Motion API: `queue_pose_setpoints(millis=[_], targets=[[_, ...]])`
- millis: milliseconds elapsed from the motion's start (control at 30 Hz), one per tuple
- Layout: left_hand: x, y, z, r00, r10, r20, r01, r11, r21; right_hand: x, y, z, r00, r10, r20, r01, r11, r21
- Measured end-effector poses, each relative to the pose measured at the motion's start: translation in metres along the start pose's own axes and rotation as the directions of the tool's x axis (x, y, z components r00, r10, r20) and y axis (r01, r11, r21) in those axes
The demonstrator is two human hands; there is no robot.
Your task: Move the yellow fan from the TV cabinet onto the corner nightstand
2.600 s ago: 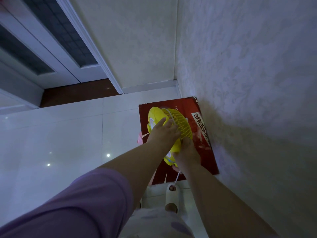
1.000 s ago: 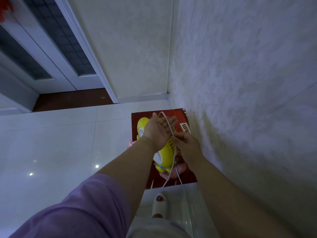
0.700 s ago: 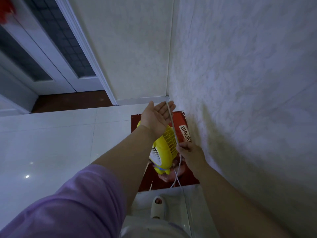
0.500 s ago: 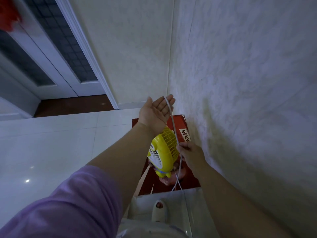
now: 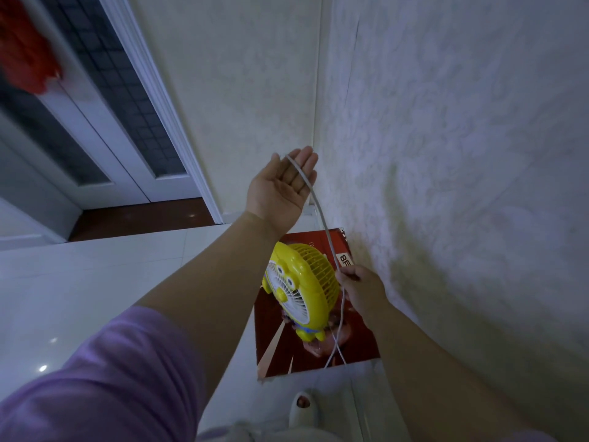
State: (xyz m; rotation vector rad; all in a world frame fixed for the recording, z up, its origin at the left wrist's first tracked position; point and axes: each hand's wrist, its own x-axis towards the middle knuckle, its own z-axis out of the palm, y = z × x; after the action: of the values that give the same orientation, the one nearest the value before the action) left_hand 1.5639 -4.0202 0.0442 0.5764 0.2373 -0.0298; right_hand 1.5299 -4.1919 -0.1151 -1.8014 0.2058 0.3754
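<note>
Head view: one small yellow plastic fan with a cartoon face and white grille, one thin white cord, one flat red printed cardboard box, two hands.
Left hand: left hand is raised, palm up, fingers spread flat and released; the cord lies draped over the fingertips.
Right hand: right hand is lower, near the pale textured wall; its thumb and fingers pinch the cord.
Fan position: standing on the red box, which lies on the white tiled floor in the corner. It sits below the left wrist and just left of the right hand (whether they touch cannot be told).
Cord: runs taut between the two hands, then hangs in a loop past the fan's base.
Change: half a second earlier the left hand was lower and closer to the fan; it has lifted, drawing out more cord.
Also seen: one pale slipper at the bottom edge.
</note>
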Motion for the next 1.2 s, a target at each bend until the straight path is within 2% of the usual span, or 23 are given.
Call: queue_pose_setpoints(millis=[167, 267, 533, 767, 1100, 1200], targets=[[-0.016, 0.020, -0.004, 0.997, 0.083, -0.001, -0.083, 0.993, 0.085, -0.012, -0.005, 0.013, 0.998, 0.003, -0.068, -0.001, 1.000, 0.029], [-0.031, 0.030, -0.010, 0.997, 0.079, 0.003, -0.078, 0.992, 0.101, -0.025, -0.009, 0.024, 0.994, 0.011, -0.108, -0.006, 0.999, 0.052], [-0.087, 0.062, -0.031, 0.996, 0.015, 0.083, -0.029, 0.983, 0.181, -0.077, -0.007, 0.071, 0.971, -0.052, -0.233, 0.064, 0.997, 0.041], [-0.136, 0.076, -0.060, 0.984, -0.052, 0.171, 0.020, 0.982, 0.187, -0.134, 0.019, 0.107, 0.954, 0.004, -0.298, 0.024, 0.996, 0.089], [-0.192, 0.047, -0.071, 0.955, -0.142, 0.259, 0.097, 0.979, 0.180, -0.216, 0.045, 0.108, 0.911, 0.086, -0.402, -0.022, 0.987, 0.161], [-0.208, 0.031, -0.067, 0.953, -0.162, 0.256, 0.114, 0.975, 0.192, -0.231, 0.057, 0.098, 0.899, 0.095, -0.428, -0.051, 0.992, 0.112]])
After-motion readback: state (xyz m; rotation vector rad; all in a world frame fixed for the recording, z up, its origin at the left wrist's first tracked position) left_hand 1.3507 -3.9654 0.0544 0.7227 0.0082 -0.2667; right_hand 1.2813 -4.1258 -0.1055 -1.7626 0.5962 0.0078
